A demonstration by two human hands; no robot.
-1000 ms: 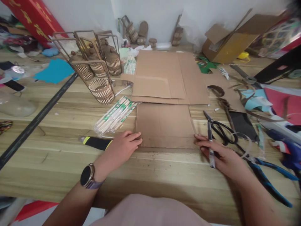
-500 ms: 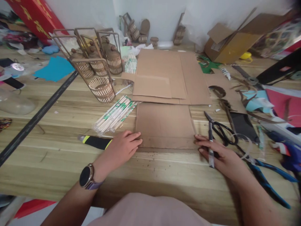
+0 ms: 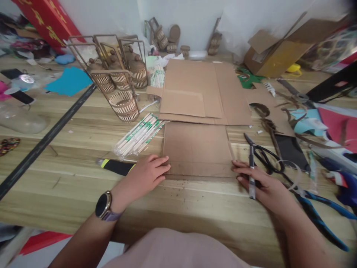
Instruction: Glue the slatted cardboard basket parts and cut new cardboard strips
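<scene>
A brown cardboard piece lies flat on the table in front of me, its far edge under larger cardboard sheets. My left hand rests at its near left corner, fingers stretched out and fingertips on the edge. Opposite, my right hand touches the near right corner with its fingertips. A slim pen-like tool, silver and black, is held between its fingers. Its exact kind is unclear. A black and yellow-green handled tool lies partly hidden behind my left hand.
Bundled wrapped chopsticks and bamboo baskets with tall handles stand left. On the right lie black scissors, blue-handled pliers and brown strips. An open carton sits at the back right.
The whole view has shifted slightly, so things appear a little further right. Both hands keep their places at the cardboard.
</scene>
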